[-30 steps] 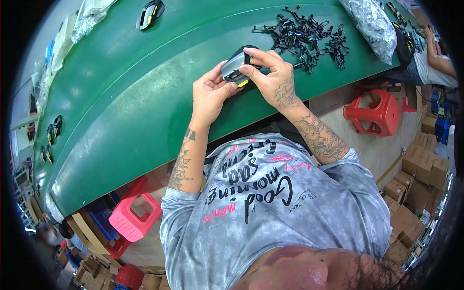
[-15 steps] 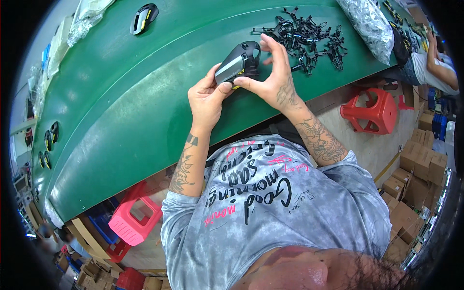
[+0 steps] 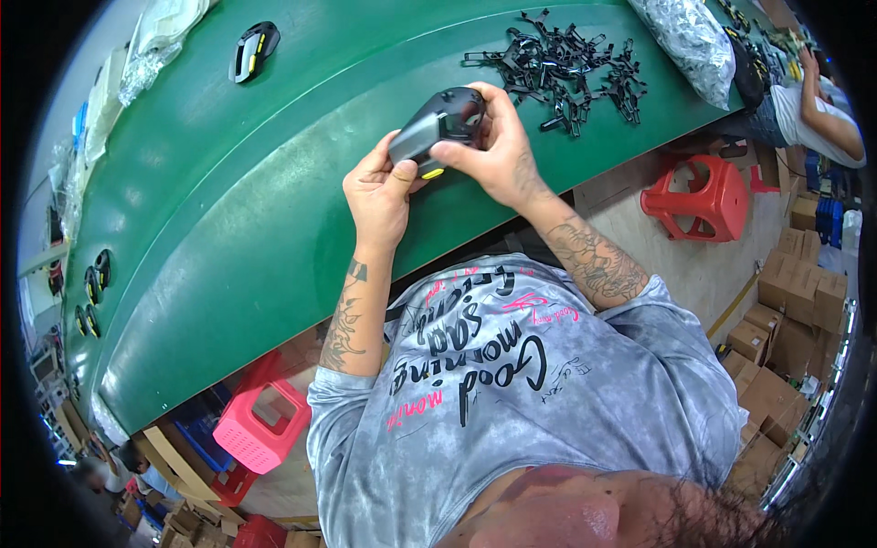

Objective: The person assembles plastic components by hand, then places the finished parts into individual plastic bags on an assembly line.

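Note:
Between my two hands, over the near part of the green work surface, is a black and grey computer mouse (image 3: 422,134) with a yellow piece low on its side. My left hand (image 3: 378,203) grips its left end, thumb on the near side and fingers partly hidden beneath. Around the right end my right hand (image 3: 501,153) is closed, thumb on the near side and fingers curled over the far edge. A pile of small black plastic parts (image 3: 562,73) lies on the surface just beyond my right hand.
Another black mouse with yellow trim (image 3: 253,52) lies at the far left, and several more black and yellow pieces (image 3: 97,274) at the left end. A clear plastic bag (image 3: 685,46) rests at the right. Stools, red (image 3: 699,196) and pink (image 3: 260,422), stand below the edge.
My right hand's fingers, spread and raised before, have closed around the mouse's right end. The mouse has shifted slightly to the left and nearer to me, still in my left hand.

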Motion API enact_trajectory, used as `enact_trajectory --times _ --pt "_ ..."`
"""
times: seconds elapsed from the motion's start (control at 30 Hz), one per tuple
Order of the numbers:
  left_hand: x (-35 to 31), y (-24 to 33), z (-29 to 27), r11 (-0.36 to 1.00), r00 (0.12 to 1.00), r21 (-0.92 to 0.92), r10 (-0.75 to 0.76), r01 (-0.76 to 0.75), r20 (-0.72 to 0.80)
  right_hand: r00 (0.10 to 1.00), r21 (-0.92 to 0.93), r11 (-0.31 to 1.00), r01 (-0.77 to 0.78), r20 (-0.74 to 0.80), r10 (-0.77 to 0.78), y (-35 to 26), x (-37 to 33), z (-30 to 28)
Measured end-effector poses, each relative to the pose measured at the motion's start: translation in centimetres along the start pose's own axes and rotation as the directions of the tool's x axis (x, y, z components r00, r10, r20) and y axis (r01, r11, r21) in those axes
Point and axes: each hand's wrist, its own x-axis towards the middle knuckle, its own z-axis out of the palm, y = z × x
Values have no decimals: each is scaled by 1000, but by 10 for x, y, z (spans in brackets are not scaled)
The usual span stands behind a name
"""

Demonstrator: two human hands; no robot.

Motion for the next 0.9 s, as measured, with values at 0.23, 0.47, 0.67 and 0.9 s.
enact_trajectory --times 0.23,0.47,0.67,0.9 --pt "7 3 2 982 998 -191 8 4 61 992 -15 1000 -12 122 13 -7 6 -12" --pt "-4 -7 11 986 988 60 154 -153 -22 996 87 992 -89 19 87 1 15 -9" --pt "-1 -8 7 984 988 91 156 -156 7 998 21 998 -53 -42 54 13 31 0" --pt "5 12 10 959 999 -283 -37 27 -31 970 216 963 -164 211 118 -1 30 -18"
